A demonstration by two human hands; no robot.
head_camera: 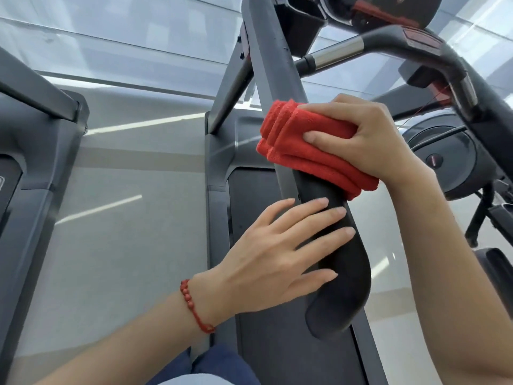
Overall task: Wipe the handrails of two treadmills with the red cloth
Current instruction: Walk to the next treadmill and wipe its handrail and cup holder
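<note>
A folded red cloth (305, 145) is wrapped over the black padded handrail (341, 262) of the treadmill in front of me. My right hand (369, 140) presses and grips the cloth against the rail. Just below it, my left hand (280, 254) lies flat on the rail's curved black end with its fingers spread, a red bead bracelet on the wrist. The rail runs up into a grey upright (269, 59) toward the console.
The treadmill's belt (249, 207) lies under the rail. A chrome and black front bar (347, 54) crosses at upper right below the console (388, 6). A second treadmill (36, 151) stands at the left, with grey floor (133, 190) between the machines.
</note>
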